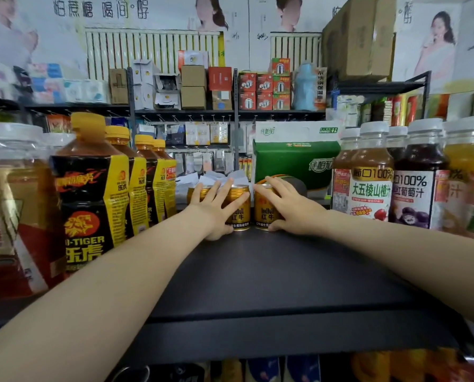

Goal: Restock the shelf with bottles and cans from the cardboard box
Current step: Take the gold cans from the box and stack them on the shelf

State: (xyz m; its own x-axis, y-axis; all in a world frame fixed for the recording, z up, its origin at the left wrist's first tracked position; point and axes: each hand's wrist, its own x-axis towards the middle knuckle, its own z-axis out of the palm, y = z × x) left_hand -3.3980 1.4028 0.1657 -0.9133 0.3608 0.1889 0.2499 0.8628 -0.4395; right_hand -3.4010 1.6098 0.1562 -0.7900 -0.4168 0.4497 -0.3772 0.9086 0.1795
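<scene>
Left hand (213,208) splayed flat across two gold cans (240,213), right hand (288,205) likewise over the third can (263,215) just beside them, neither clasping; I'd push low and evenly so they slide along the shelf (257,271) upright.

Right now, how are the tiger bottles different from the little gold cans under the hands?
The tiger bottles are tall with yellow caps; the gold cans are short. The tiger bottles wear black-and-yellow labels; the gold cans are gold with red print. Nothing touches the tiger bottles; the left hand and right hand rest on the gold cans. Both stand upright.
</scene>
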